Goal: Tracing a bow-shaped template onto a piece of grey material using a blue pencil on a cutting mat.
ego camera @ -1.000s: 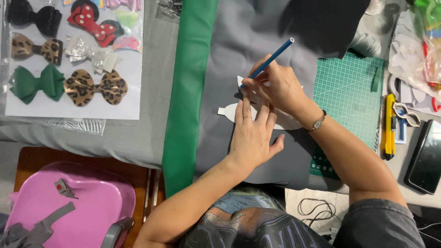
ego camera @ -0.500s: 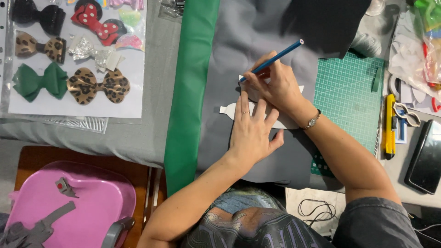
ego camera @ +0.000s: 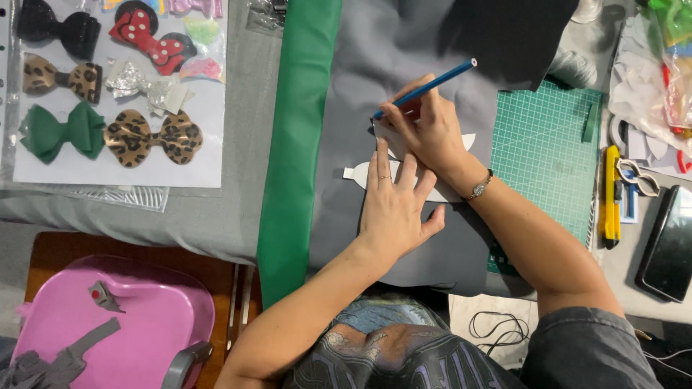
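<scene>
A view from above of a person at a craft surface (ego camera: 641, 288), seen over their own arms. The left hand (ego camera: 393, 205) lies flat, palm down, with its fingers (ego camera: 375, 169) slightly spread, pressing a white paper template (ego camera: 357, 173) onto a sheet of dark grey material (ego camera: 389, 57). A ring shows on one finger. The right hand (ego camera: 429, 133) sits just above the left, its fingers pinched together around a blue pencil (ego camera: 429, 88). The pencil slants up to the right, and its tip meets the upper left edge of the template, where the paper touches the grey sheet. A thin bracelet circles the right wrist.

The template lies near the middle of the grey sheet, mostly hidden under both hands; only a small tab at the left and a curved tip at the right show.

To the left of the grey sheet runs a long strip of green material (ego camera: 295, 144). Farther left lies a white card of finished bows (ego camera: 209, 155): black, red with white dots, leopard print, silver and green. To the right of the hands is a green cutting mat (ego camera: 548, 158), then a yellow utility knife (ego camera: 611, 191), and a dark phone (ego camera: 667, 245) near the edge. At the lower left stands a pink plastic case (ego camera: 144, 324).
</scene>
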